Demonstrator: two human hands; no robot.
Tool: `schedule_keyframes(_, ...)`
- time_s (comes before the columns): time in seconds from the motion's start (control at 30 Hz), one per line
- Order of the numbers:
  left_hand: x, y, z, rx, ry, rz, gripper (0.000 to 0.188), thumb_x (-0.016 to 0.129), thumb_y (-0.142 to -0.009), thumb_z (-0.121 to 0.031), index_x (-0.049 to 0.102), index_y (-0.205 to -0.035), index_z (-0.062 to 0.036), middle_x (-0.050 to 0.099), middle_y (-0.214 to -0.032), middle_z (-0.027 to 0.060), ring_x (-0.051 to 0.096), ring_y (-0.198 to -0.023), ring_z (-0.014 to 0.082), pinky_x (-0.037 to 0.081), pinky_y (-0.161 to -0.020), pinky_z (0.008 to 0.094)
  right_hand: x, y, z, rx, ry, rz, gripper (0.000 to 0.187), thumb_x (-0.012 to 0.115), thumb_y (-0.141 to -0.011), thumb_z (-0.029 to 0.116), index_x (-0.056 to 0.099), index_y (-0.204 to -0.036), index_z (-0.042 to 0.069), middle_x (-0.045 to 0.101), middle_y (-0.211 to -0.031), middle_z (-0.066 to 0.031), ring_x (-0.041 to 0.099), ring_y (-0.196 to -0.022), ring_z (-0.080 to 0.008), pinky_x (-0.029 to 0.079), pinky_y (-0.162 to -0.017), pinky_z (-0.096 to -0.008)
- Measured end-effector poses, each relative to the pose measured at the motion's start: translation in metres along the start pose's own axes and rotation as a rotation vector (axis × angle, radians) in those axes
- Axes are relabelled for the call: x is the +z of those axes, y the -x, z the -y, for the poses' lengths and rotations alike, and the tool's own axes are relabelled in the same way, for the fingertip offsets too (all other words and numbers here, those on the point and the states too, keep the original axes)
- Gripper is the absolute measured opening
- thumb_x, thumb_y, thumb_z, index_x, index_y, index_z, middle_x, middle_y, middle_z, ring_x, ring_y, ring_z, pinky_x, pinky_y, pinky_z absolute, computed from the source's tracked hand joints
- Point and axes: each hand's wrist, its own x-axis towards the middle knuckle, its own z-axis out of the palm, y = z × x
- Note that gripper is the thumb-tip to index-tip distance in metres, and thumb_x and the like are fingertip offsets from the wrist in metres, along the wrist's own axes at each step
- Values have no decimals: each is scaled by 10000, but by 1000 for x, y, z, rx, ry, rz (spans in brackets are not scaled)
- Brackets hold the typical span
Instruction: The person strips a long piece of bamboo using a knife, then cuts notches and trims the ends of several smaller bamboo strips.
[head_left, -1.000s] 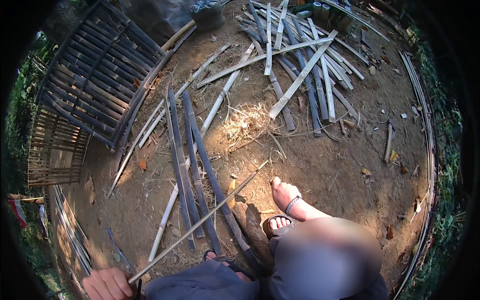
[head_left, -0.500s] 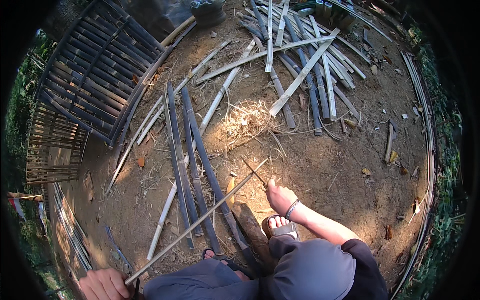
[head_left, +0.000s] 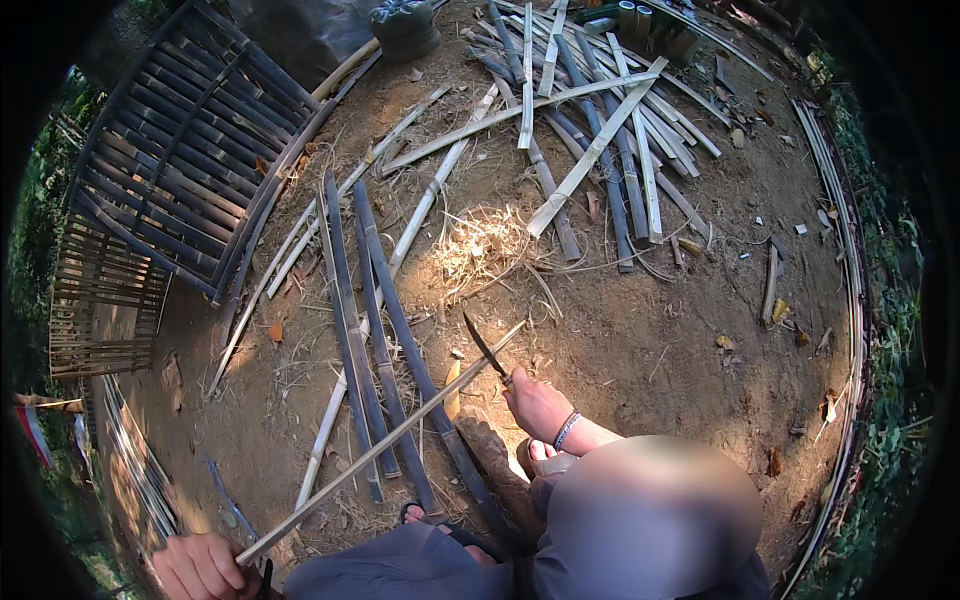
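Take strip [head_left: 385,442] (likely light, springy) by near end; clasped in closed left hand [head_left: 203,568], with knife [head_left: 484,346] in closed right hand [head_left: 541,406].

The right hand [head_left: 537,404] is bare, and its wrist wears a narrow bracelet [head_left: 566,431], dark with paler flecks, snug and braided-looking. The left hand [head_left: 200,567] is bare too; a thin black strip [head_left: 266,577] shows beside its wrist, too little of it to tell whether it is a band. The trousers [head_left: 385,568] are loose, slate grey-blue cloth with soft creases. A blurred oval hides part of the clothing on the right. Both feet wear open-toed sandals: the left sandal [head_left: 468,538] has black straps, the right sandal [head_left: 556,465] a broad greyish-brown one.
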Motion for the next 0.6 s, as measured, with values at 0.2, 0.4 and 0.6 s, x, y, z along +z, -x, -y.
schedule_keyframes(0.2,-6,3,-8,12,-36,-62,543,635,-793,-223,366,-329,-137,319,-312,-54,239,-271,40,185,-370,189,33,-33,-61,104,2,-95,268,450,-908,215,403,-955,-44,611,-718,-299,624,-707,-463,497,-642,-535)
schedule_keyframes(0.4,-21,10,-4,117,-282,-419,510,510,-893,-365,300,-480,-153,256,-405,-32,215,-358,77,219,-462,229,37,-32,-48,-11,35,-194,216,450,-903,171,400,-945,-36,602,-666,-282,626,-648,-429,501,-577,-507)
schedule_keyframes(0.6,-28,14,-11,89,-312,-294,494,415,-938,-424,298,-548,-144,238,-457,-16,189,-395,96,214,-473,244,26,-20,-14,-15,41,-74,147,370,-894,106,427,-930,-25,619,-667,-254,640,-634,-409,509,-566,-502)
